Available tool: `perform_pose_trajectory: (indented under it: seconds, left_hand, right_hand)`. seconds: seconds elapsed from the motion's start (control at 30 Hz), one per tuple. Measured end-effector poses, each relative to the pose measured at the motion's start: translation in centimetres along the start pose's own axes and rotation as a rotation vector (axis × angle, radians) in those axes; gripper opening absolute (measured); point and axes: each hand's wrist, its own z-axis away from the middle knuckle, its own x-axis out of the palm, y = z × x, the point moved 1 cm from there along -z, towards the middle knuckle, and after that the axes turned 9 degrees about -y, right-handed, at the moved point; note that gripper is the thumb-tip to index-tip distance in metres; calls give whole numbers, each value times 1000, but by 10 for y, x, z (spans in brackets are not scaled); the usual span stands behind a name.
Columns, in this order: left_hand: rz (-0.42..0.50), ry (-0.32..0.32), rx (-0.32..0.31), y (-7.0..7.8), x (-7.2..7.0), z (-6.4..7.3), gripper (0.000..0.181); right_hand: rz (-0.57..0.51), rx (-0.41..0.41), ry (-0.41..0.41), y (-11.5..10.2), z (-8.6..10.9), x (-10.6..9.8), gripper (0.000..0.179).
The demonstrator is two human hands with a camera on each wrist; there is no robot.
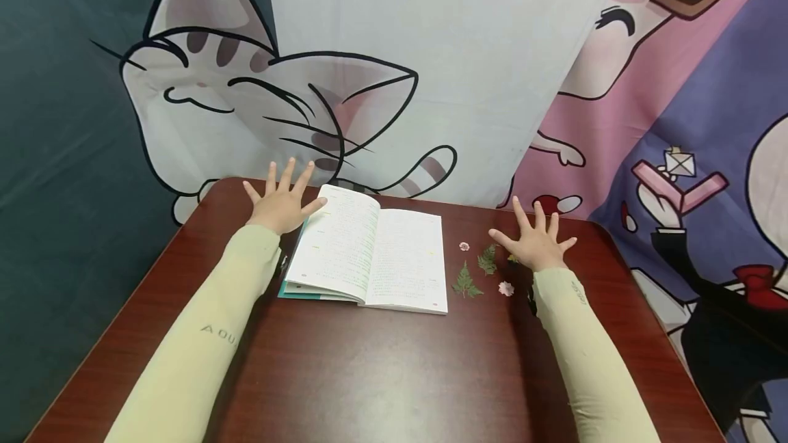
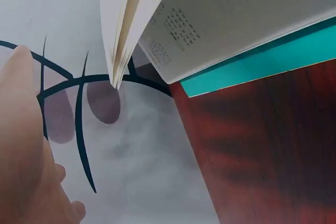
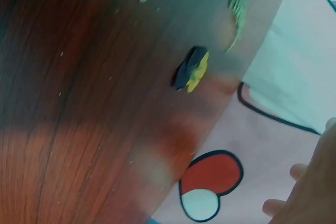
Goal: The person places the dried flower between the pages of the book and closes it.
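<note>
An open book with printed pages and a teal cover lies on the table, its left pages lifted a little. My left hand is spread by the book's upper left corner, fingers straight, holding nothing; in the left wrist view the teal cover shows under the pages. My right hand, also spread with nothing in it, hovers near the small pressed plants. These are two green fern leaves, two pale pink flowers and a dark-and-yellow flower, partly hidden by the right hand in the head view.
The dark red wooden table ends at a back edge just beyond the hands. Behind it hangs a cloth backdrop with cartoon cats and figures. Both forearms wear pale yellow sleeves.
</note>
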Motion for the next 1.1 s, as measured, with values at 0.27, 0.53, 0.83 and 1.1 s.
perform_pose_trajectory:
  seconds: [0.27,0.53,0.83,1.1]
  left_hand:
    - [5,37,17,13,-3,12,86]
    - [8,108,110,38,7,23,86]
    - [17,220,245,63,36,32,85]
    - [58,201,336,78,64,40,83]
  right_hand:
    - [-6,-47,2,-15,8,3,101]
    - [-40,-121,34,-34,23,6,100]
    - [-150,-215,75,-45,25,19,87]
    - [-265,-251,54,-47,13,30,61]
